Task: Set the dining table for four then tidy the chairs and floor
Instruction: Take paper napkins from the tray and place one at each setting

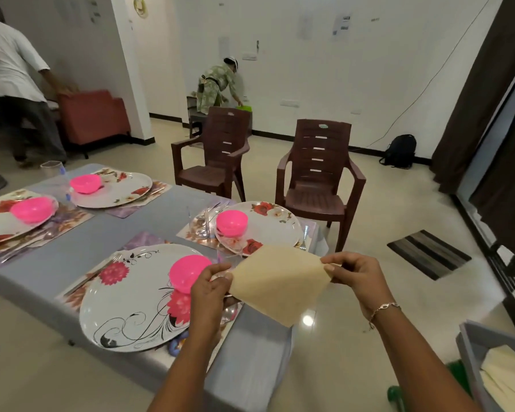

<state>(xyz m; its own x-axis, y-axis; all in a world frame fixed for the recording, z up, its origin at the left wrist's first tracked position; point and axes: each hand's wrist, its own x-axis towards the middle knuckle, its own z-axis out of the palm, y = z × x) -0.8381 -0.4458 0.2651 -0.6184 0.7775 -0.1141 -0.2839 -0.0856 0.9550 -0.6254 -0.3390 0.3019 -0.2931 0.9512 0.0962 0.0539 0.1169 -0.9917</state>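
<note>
Glossy cream floor tiles and white walls surround a long desk point(149, 221) draped in smooth grey cloth. Four round white plates printed with red and pink flowers sit on it, on floral placemats, each holding a shiny pink plastic bowl. Metal cutlery lies beside them. Over the desk's near right corner, a soft, matte beige square napkin point(280, 281) hangs in the air like a diamond, stretched between two hands. The left grip point(211, 286) pinches its left corner between thumb and fingers, just in front of the nearest pink bowl point(189, 272). The right grip point(354, 275) pinches the opposite corner, with a thin chain bracelet point(384, 307) on that wrist. Beyond the desk, two brown moulded plastic armchairs with slatted backs point(217, 153) point(318, 171) stand apart from it. A striped floor mat point(428, 254) lies to the right. At the lower right, a grey crate point(470, 346) holds folded cream cloths.
</note>
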